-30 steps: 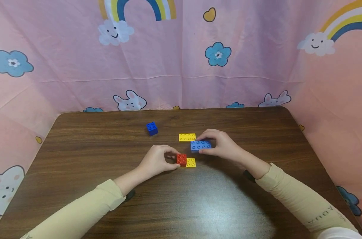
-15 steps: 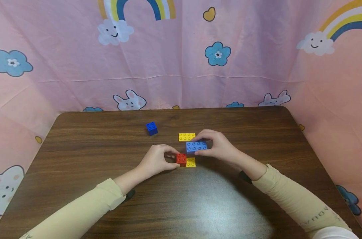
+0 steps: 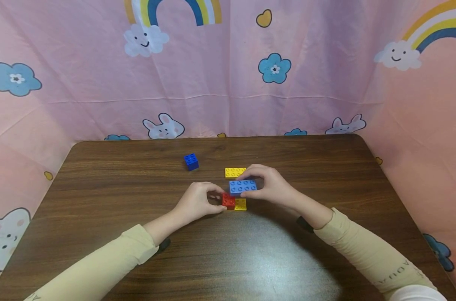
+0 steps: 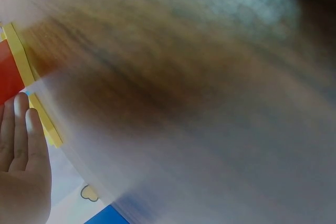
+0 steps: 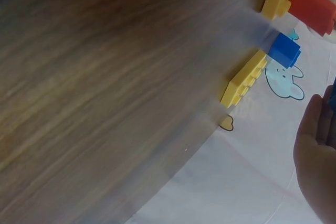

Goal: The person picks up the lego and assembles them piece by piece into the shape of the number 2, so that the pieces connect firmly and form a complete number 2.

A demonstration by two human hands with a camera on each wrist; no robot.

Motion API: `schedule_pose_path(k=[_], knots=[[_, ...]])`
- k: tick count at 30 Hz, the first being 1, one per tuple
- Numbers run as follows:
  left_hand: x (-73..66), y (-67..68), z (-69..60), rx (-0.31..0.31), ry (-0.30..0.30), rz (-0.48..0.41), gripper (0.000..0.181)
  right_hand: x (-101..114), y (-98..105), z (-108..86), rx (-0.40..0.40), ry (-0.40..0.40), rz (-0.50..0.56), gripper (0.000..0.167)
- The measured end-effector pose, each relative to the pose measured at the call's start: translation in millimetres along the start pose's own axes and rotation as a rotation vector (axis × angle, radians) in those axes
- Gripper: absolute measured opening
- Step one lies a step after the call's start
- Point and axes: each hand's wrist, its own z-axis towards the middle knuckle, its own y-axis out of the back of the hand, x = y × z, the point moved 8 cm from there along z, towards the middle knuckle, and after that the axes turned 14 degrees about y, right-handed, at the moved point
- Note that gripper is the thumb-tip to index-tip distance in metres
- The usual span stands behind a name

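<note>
Both hands are engaged: the left hand (image 3: 193,201) pinches a red two-by-two brick (image 3: 229,203) between thumb and fingers, and the right hand (image 3: 270,184) grips a light blue two-by-four brick (image 3: 243,187) by its long sides. The red brick is glossy and square, its rear studs partly covered from the head view by the light blue brick; it is seated on the left half of the front yellow two-by-four brick (image 3: 240,204), leaving four studs bare on the right half. The light blue brick is matt-looking and oblong, eight studs upward, held level above the table (image 3: 100,188) at the rear edge of the red brick (whether the two touch cannot be told). Behind it, near the right fingertips, the rear yellow two-by-four brick (image 3: 233,172) lies flat, studs up, one corner hidden by a finger. Further left and back, well apart from the others, stands a dark blue two-by-two brick (image 3: 191,162), set slightly askew with four studs showing. Count: one red, one light blue, one dark blue and two yellow, five bricks in all. Beyond the dark wood-grain table hangs one pink printed cloth (image 3: 197,75), bearing two rainbows and three rabbits.
</note>
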Motion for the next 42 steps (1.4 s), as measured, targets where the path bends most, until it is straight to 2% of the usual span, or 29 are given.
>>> schedule_pose_path(k=[7, 16, 25, 34, 42], knots=[[0.0, 0.1, 0.6, -0.011, -0.008, 0.005, 0.034, 2, -4, 2.2, -0.007, 0.025, 0.016, 0.033], [0.6, 1.5, 0.5, -0.023, -0.031, 0.001, 0.033, -1, -12, 1.3, -0.005, 0.004, 0.021, 0.034], [1.5, 0.2, 1.0, -0.004, -0.005, -0.016, 0.035, -2, -18, 0.4, 0.021, -0.018, 0.027, 0.034], [0.8, 0.6, 1.1, -0.011, -0.010, -0.006, 0.036, -1, -22, 0.7, 0.030, 0.006, -0.014, 0.034], [1.3, -0.3, 1.3, -0.013, -0.010, 0.005, 0.037, -2, -25, 0.4, 0.033, 0.024, -0.011, 0.034]])
